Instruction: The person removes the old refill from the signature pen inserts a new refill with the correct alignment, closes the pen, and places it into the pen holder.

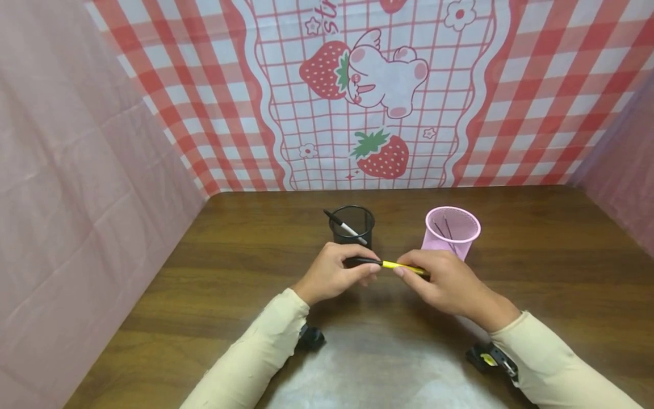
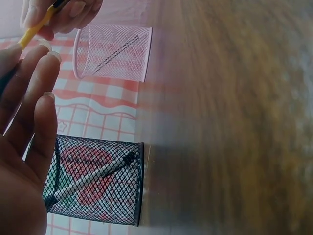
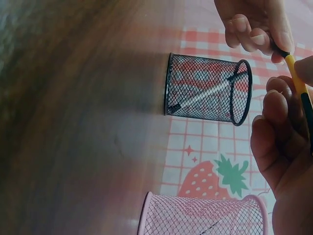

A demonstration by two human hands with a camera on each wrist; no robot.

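Observation:
A slim yellow and black pen (image 1: 389,264) lies almost level between the two hands, above the table. The left hand (image 1: 334,271) pinches its black end between thumb and fingers. On the yellow part, the right hand (image 1: 449,281) has its thumb and fingers closed. Behind the left hand stands a black mesh cup (image 1: 366,222) with a white and black marker (image 1: 349,229) leaning in it. A pink mesh cup (image 1: 441,244) is behind the right hand, holding thin dark sticks (image 1: 448,229). The left wrist view shows the pen's yellow part (image 2: 30,35) between both hands' fingertips.
The brown wooden table (image 1: 204,295) reaches back to a red and white checked cloth (image 1: 225,113) with strawberry pictures. Pinkish cloth (image 1: 76,170) hangs at the left, and more at the right. Dark wrist devices (image 1: 311,338) are strapped under both sleeves.

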